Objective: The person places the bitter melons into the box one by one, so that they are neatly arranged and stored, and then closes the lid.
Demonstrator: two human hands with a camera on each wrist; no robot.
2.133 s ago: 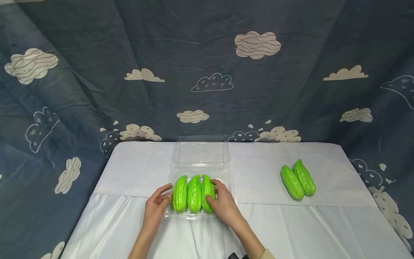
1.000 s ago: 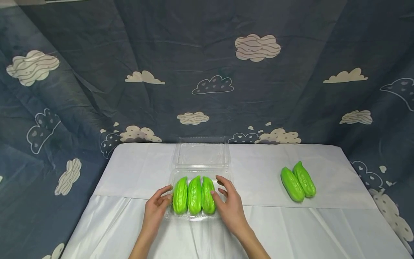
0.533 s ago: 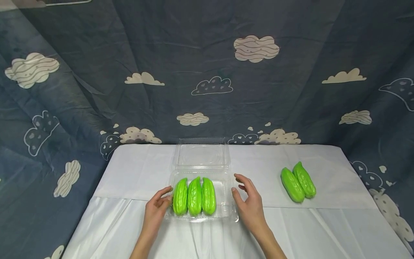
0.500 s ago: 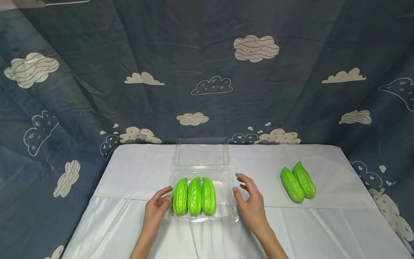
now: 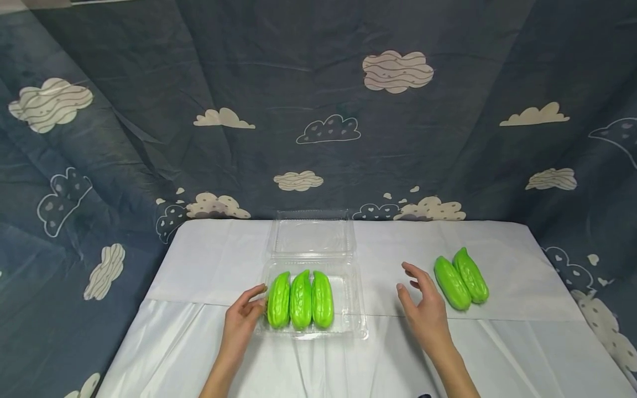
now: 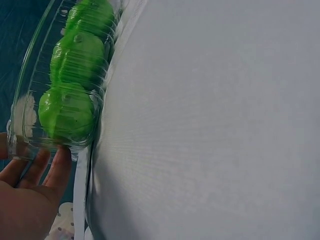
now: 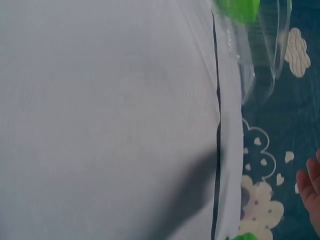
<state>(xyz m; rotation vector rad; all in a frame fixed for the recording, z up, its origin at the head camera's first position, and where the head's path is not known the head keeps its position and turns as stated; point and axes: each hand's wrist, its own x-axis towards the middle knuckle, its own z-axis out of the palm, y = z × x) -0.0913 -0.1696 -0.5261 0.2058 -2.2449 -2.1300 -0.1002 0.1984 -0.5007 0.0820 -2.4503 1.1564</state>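
Three green bitter melons (image 5: 301,299) lie side by side in the left part of a clear plastic clamshell box (image 5: 348,301), whose lid (image 5: 313,235) is folded back. At its left side my left hand (image 5: 239,320) holds the rim. In the left wrist view, the fingers (image 6: 59,170) touch the end wall of the box, below the melons (image 6: 67,112). My right hand (image 5: 428,312) holds nothing, fingers relaxed and apart, over the table right of the box. Two more bitter melons (image 5: 452,283) lie just beyond it to the right, touching each other.
A white cloth (image 5: 214,260) covers the table, with a fold line across it. Dark blue curtain (image 5: 318,83) with cloud prints hangs behind the table and at both sides. A small dark object (image 5: 424,396) shows at the bottom edge.
My right hand has let go of the rightmost bitter melon in the box and moved right, toward the two loose ones. The left hand stays at the box's left side.
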